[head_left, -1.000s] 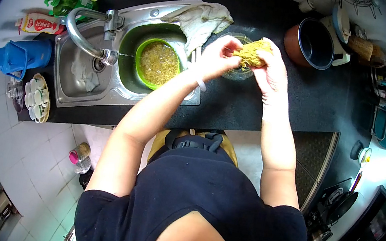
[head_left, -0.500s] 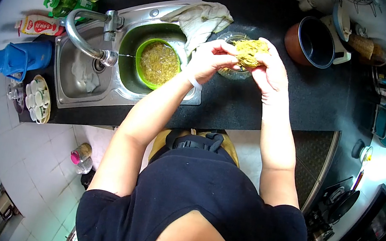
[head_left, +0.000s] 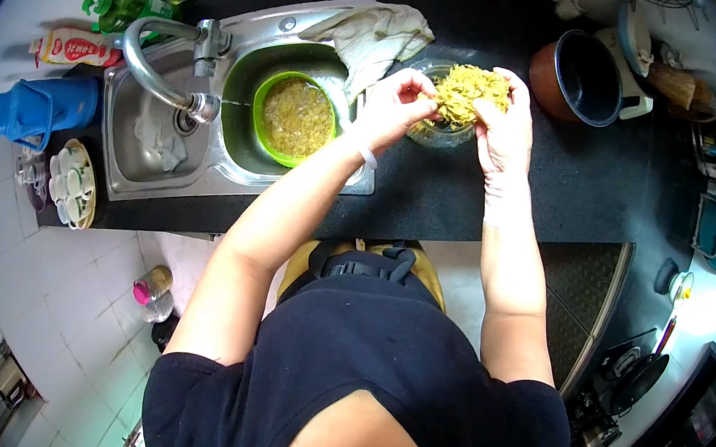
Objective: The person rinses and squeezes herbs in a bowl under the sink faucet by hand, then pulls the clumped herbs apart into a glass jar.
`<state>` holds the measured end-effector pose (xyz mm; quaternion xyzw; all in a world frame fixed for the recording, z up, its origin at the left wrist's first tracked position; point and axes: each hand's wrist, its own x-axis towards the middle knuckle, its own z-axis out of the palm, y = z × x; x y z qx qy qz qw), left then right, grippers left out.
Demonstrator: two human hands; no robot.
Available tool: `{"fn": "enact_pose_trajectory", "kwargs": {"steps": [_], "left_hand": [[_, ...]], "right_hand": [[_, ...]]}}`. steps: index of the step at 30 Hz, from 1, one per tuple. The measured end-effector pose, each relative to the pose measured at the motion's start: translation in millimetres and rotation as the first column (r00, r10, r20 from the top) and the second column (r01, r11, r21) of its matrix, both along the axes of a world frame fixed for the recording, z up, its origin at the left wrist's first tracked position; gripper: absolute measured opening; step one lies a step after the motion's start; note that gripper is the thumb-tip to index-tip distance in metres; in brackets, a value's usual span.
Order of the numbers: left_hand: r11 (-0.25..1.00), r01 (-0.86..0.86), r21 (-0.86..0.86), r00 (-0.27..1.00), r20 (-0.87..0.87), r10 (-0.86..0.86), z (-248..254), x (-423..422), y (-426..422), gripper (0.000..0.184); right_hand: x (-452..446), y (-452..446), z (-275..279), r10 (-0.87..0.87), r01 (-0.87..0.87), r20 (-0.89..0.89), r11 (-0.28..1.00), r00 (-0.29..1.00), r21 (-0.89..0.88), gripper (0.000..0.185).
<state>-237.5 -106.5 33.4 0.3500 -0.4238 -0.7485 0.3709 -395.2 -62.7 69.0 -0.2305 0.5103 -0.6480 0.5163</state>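
A loose clump of yellow-green shreds (head_left: 469,90) rests in my right hand (head_left: 505,135), whose fingers curl round its right side. At the clump's left edge, my left hand (head_left: 392,110) pinches some of the shreds between thumb and fingers. Below both hands a clear glass bowl (head_left: 431,135) stands on the black counter, partly hidden by the hands and the clump. To the left, a green basin (head_left: 256,116) with more yellow shreds in water sits in the sink, and a thin stream from the faucet (head_left: 201,106) reaches it.
A whitish cloth (head_left: 384,38) drapes over the sink's corner (head_left: 355,184). A brown pot (head_left: 553,82) stands at the right on the counter (head_left: 587,179). Further left are a blue container (head_left: 66,103), a green bottle (head_left: 126,8) and a tray of small cups (head_left: 86,206).
The clump has become looser and more spread out between my hands. My left hand moved left from the clump, then back to its edge, its fingers now pinching there.
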Motion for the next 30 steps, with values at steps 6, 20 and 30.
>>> {"fn": "enact_pose_trajectory", "kwargs": {"steps": [6, 20, 30], "left_hand": [[0.999, 0.010, 0.038, 0.999, 0.037, -0.011, 6.9, -4.5, 2.7, 0.015], [0.987, -0.005, -0.163, 0.984, 0.174, 0.033, -1.0, -3.7, -3.2, 0.019], [0.933, 0.128, -0.338, 0.892, 0.450, 0.041, 1.0, -12.8, -2.5, 0.007]], "right_hand": [[2.6, 2.1, 1.6, -0.024, 0.024, -0.020, 1.000, 1.000, 0.002, 0.051], [-14.2, -0.1, -4.1, -0.088, 0.091, -0.238, 0.996, 0.967, 0.004, 0.049], [1.5, 1.3, -6.4, -0.142, 0.144, -0.150, 0.990, 0.978, 0.006, 0.050]]}}
